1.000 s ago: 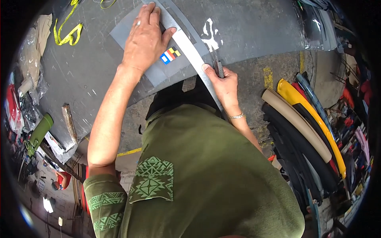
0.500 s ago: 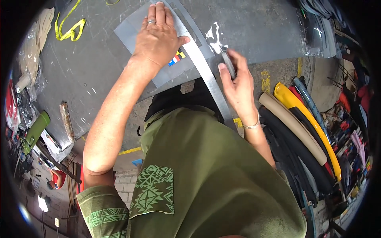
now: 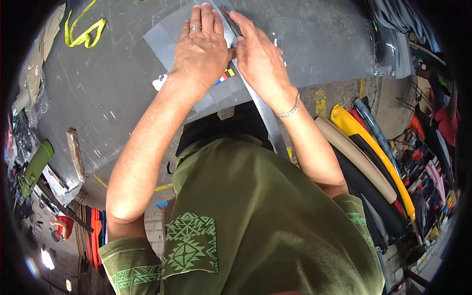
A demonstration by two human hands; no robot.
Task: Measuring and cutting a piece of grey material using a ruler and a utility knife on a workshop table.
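Observation:
My left hand [image 3: 200, 55] lies flat with fingers stretched out, pressing a long metal ruler [image 3: 263, 109] onto a grey sheet [image 3: 160, 40]. A small patch with coloured shapes [image 3: 227, 75] shows on the sheet beside my wrist. Closed around a slim grey cutter knife [image 3: 231, 20], my right hand [image 3: 260, 61] rests against the ruler's right edge, close to my left thumb. The knife's tip points away from me, toward the ruler's far end; its lower part is hidden in my fingers. The ruler's near end hangs past the table edge toward my body.
The dark work table [image 3: 123, 73] carries a yellow tape measure [image 3: 86, 37] at far left and a worn stick [image 3: 75, 152] by its left edge. Rolls of material, among them a beige roll [image 3: 356, 160] and a yellow roll [image 3: 376, 152], lean at right. Folded sheets [image 3: 400, 49] lie far right.
My right hand has moved left and away from me, bringing the knife from beside the ruler to its edge. My left hand still presses on the ruler.

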